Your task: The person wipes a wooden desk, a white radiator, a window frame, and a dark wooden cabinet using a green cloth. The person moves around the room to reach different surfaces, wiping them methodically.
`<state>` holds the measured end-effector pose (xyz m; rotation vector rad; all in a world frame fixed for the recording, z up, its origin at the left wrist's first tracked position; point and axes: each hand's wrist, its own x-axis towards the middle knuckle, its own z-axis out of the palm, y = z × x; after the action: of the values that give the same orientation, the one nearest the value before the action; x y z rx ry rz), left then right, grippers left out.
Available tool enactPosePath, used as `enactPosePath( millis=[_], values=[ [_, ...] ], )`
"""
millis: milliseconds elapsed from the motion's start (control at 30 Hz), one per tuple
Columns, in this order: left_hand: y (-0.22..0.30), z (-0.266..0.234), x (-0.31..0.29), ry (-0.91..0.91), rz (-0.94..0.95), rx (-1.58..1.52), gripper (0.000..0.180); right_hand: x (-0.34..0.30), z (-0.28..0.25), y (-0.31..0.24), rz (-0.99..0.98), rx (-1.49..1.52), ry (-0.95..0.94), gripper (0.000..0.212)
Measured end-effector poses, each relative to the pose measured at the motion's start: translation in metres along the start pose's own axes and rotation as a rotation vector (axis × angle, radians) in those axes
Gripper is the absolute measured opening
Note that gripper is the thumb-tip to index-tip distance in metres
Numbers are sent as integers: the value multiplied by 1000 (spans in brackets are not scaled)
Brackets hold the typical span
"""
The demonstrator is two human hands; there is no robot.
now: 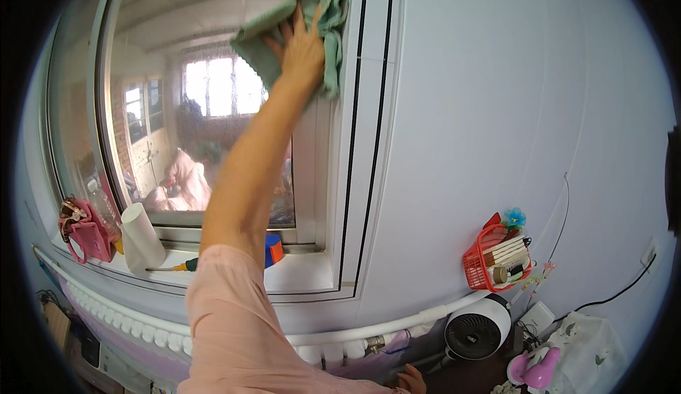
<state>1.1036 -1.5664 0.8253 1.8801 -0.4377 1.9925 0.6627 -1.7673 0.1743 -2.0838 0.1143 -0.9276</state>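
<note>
My left hand (pixel 301 50) is raised high, fingers spread over a green cloth (pixel 259 39) and pressing it against the upper right of the window pane and its frame. The cloth bunches into folds beside the fingers and hangs down along the frame's inner edge. The sliding window (pixel 202 139) has a silver metal frame, and its glass reflects a bright room. Only part of my right hand (pixel 411 378) shows at the lower edge, below the radiator pipe; its fingers look slightly apart with nothing visible in them.
On the sill stand a pink bag (pixel 92 238), a clear bottle (pixel 101 202) and a white paper roll (pixel 142 238); a screwdriver (pixel 174 267) lies there. A blue and orange object (pixel 273 250) is partly behind my arm. Right: red basket (pixel 482 263), black-and-white fan (pixel 474 334), pink lamp (pixel 539 373).
</note>
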Motion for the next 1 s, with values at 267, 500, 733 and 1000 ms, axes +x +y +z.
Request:
enactPosePath(
  millis=[267,500,733,1000],
  values=[
    [-22,21,14,-122,51,-51,75,12,24,0,79,-63,-133,19],
    [9,-40,-131,-216,-89,-310,73,1,28,-8,-3,29,-203,23],
    [22,-95,-294,-576,-234,-362,66,0,26,-8,100,182,-353,24],
    [29,-148,-337,-754,-260,-349,57,10,18,-34,21,126,-375,22]
  ],
)
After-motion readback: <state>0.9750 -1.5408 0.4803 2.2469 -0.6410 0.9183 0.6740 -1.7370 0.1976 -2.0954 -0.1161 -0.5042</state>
